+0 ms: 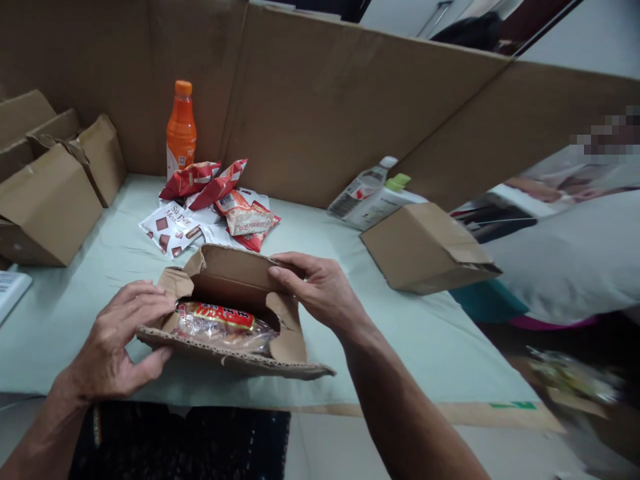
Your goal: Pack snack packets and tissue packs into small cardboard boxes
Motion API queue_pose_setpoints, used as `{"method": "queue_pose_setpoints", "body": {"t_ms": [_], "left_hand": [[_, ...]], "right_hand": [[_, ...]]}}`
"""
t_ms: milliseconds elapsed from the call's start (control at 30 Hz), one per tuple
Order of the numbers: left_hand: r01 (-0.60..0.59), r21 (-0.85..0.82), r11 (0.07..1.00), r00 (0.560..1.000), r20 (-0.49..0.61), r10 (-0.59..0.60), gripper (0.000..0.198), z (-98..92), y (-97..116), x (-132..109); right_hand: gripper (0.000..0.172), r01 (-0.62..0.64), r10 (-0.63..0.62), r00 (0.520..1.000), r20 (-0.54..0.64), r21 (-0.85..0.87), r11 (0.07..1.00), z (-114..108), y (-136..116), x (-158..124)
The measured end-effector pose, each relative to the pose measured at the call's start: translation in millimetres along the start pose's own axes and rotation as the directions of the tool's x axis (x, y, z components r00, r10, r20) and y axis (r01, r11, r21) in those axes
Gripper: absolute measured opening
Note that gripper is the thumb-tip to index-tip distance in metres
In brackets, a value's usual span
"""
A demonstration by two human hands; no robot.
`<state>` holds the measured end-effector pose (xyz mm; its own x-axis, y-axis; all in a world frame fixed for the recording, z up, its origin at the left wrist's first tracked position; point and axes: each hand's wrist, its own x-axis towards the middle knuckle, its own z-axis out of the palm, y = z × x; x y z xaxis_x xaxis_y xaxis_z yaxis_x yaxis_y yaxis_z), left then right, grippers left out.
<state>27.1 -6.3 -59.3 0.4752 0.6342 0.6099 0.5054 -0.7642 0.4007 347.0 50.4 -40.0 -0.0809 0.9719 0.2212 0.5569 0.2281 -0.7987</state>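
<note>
An opened cardboard box [230, 272] sits at the front of the table with its flaps raised. Inside it lies a clear plastic food packet [225, 327] with a red and yellow label. My left hand [120, 333] grips the box's left end, fingers on the side flap and thumb near the front flap. At the back right corner, my right hand [320, 287] pinches the edge of the rear flap between thumb and fingers. Just behind the box is a pile of snack bags: a white one [171, 227], red ones [219, 185] and an orange-and-white one [245, 217].
An orange drink bottle [181, 130] stands by the cardboard wall [310, 100]. To the right are a clear bottle [357, 193], a white bottle with a green cap [385, 200] and a closed box [425, 253]. More boxes [50, 200] stand left. A person's sleeve [575, 247] is at far right.
</note>
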Motion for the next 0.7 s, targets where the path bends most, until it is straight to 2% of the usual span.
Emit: {"method": "queue_pose_setpoints", "body": {"t_ms": [67,133,233,300,367,467,533,567,633,700], "left_hand": [[-0.005,-0.006,1.000,1.000,-0.023,0.005,0.046,3.0,-0.7,-4.3],[-0.008,0.011,1.000,0.998,-0.069,0.009,0.048,6.1,-0.7,-8.6],[-0.023,0.006,1.000,0.996,-0.083,0.023,0.048,8.7,-0.7,-11.0],[-0.048,-0.031,0.998,0.997,-0.055,0.046,0.047,8.7,-1.1,-9.8],[-0.061,-0.058,0.996,0.998,-0.032,0.059,0.045,7.7,-1.8,-8.3],[-0.031,-0.067,0.997,0.999,-0.032,0.029,0.042,5.9,-2.0,-9.4],[0.017,-0.047,0.999,0.999,-0.043,-0.019,0.044,5.0,-1.4,-12.2],[0.046,-0.034,0.998,0.997,-0.058,-0.048,0.049,4.7,-0.9,-13.5],[0.108,-0.023,0.994,0.989,-0.096,-0.110,0.063,4.7,0.0,-14.5],[0.141,-0.041,0.989,0.987,-0.075,-0.144,0.070,5.3,0.2,-12.7]], "right_hand": [[0.031,-0.041,0.040,0.999,0.021,0.033,0.999,-0.2,3.2,4.4],[0.033,-0.134,0.122,0.985,0.126,0.094,0.986,1.0,8.5,11.6],[0.036,-0.300,0.235,0.910,0.343,0.151,0.942,6.1,18.8,23.8],[0.037,-0.350,0.253,0.867,0.429,0.166,0.922,10.1,24.9,30.1],[0.040,-0.344,0.231,0.867,0.441,0.193,0.919,11.2,28.1,32.0],[0.041,-0.197,0.130,0.945,0.299,0.205,0.959,2.8,24.5,21.5],[0.040,0.014,-0.051,0.978,0.202,0.180,0.984,-7.9,17.0,3.9],[0.041,0.134,-0.166,0.964,0.206,0.160,0.978,-13.1,12.3,-7.3],[0.045,0.335,-0.349,0.889,0.297,0.101,0.937,-20.7,3.2,-31.9],[0.048,0.459,-0.427,0.821,0.379,0.007,0.888,-23.3,-2.9,-54.6]]}}
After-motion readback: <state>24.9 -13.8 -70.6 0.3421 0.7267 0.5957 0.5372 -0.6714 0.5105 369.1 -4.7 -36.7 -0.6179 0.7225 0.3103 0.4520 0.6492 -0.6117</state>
